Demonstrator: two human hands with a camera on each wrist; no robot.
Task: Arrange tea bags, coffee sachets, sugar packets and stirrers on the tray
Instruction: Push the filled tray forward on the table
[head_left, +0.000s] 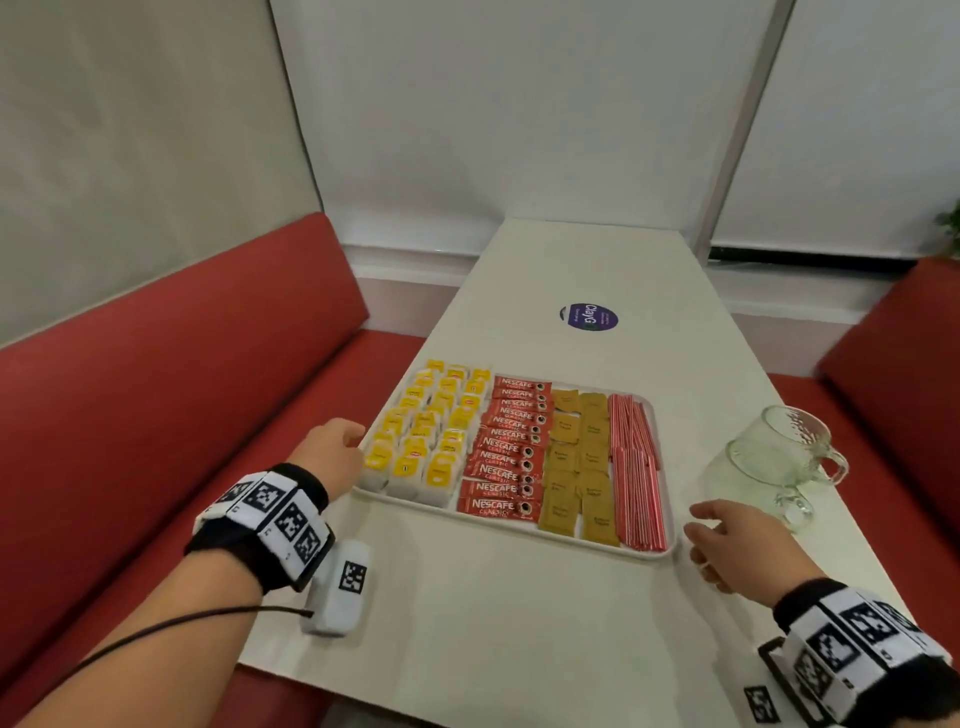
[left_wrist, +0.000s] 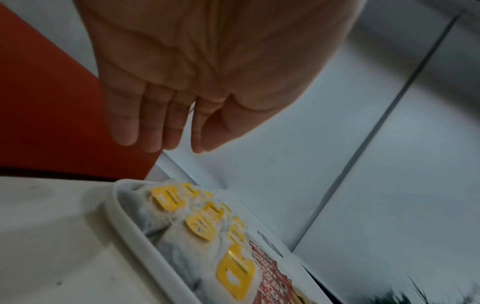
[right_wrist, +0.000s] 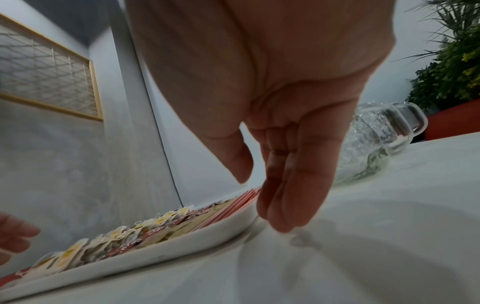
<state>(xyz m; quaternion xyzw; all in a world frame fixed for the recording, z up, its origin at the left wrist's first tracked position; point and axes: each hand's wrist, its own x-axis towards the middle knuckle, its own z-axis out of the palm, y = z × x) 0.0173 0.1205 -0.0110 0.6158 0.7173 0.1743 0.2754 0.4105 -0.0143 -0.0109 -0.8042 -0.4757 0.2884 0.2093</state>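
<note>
A white tray (head_left: 670, 545) lies on the table. From left to right it holds yellow-tagged tea bags (head_left: 431, 431), red coffee sachets (head_left: 509, 447), brown sugar packets (head_left: 579, 462) and red-striped stirrers (head_left: 636, 467). My left hand (head_left: 337, 449) hovers at the tray's left edge, fingers straight and together (left_wrist: 155, 127), holding nothing, above the tea bags (left_wrist: 200, 224). At the tray's near right corner, my right hand (head_left: 727, 540) is open with fingers extended downward (right_wrist: 288, 195), tips near the tray rim (right_wrist: 182, 242); contact unclear.
Two glass mugs (head_left: 779, 457) stand to the right of the tray, close to my right hand. A round purple sticker (head_left: 588, 317) marks the table beyond the tray. Red bench seats (head_left: 156, 389) flank the table. A white tagged device (head_left: 340, 587) sits under my left wrist.
</note>
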